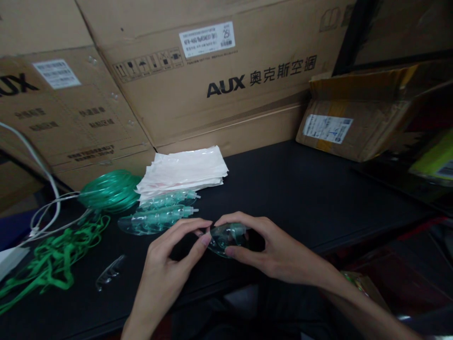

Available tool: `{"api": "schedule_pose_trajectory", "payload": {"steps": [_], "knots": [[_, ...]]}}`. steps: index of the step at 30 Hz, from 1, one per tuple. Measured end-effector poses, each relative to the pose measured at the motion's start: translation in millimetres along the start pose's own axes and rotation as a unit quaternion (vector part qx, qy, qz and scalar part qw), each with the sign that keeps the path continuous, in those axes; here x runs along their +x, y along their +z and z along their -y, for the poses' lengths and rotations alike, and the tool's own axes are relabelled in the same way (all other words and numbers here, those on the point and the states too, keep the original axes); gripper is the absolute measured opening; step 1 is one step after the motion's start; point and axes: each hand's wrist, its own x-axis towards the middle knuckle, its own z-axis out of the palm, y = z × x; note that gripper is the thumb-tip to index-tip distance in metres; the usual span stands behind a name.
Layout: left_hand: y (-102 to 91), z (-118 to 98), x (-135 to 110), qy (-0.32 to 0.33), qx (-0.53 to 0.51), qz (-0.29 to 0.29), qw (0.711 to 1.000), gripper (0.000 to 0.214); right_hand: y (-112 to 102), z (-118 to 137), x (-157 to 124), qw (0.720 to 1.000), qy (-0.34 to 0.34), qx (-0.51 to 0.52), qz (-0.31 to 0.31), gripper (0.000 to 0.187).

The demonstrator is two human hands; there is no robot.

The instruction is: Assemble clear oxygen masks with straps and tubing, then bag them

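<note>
Left hand and right hand, close together, grip from either side a clear green plastic face mask held over the black table; its light, thin, slippery shell seems best held by the rim.

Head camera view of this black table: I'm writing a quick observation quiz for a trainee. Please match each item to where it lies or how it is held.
Items:
1. Clear plastic mask
2. Green plastic tubing
3. Stack of white pouches
4. Green cord

Places and states:
A. Loose tangle at the front left of the black table
B. Held between the left hand and right hand
C. Flat pile in front of the AUX cardboard box
D. Round coil at the back left

Pairs: 1-B, 2-D, 3-C, 4-A
</note>
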Motion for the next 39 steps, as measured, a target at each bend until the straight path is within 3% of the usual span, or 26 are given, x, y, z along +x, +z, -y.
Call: {"api": "schedule_pose_trajectory", "payload": {"steps": [6, 13, 19, 24, 28, 34, 39], "knots": [[0.5, 4.3, -0.1, -0.024, -0.002, 0.007, 1.0, 0.013, -0.6, -2.8, 2.2, 1.0, -0.011, 0.004, -0.007, 0.037], [4.3, 6.3, 0.9, -0.138, -0.096, -0.029, 0.985, 0.02, -0.3, -4.7, 1.4, 0.999, -0.016, 0.005, -0.027, 0.042], [5.1, -4.3, 4.4, -0.162, -0.081, 0.034, 0.983, 0.026, 1.8, -10.3, 1.3, 0.999, -0.016, 0.006, -0.044, 0.049], [10.5, -9.9, 2.2, -0.219, -0.13, 0.037, 0.966, 0.033, 4.1, -13.9, 3.5, 0.998, -0.029, 0.001, -0.059, 0.05], [12.7, -11.9, 1.4, -0.208, -0.115, 0.041, 0.97, 0.036, 6.3, -17.0, 2.1, 0.994, -0.062, -0.031, -0.08, 0.048], [15.7, -7.5, -1.0, -0.191, -0.08, 0.058, 0.977, 0.046, 7.5, -18.4, 1.1, 0.992, -0.056, -0.05, -0.102, 0.047], [14.2, -3.4, -3.9, -0.153, -0.079, 0.02, 0.985, 0.042, 5.3, -12.4, 2.5, 0.995, 0.002, 0.012, -0.095, 0.058]]}}
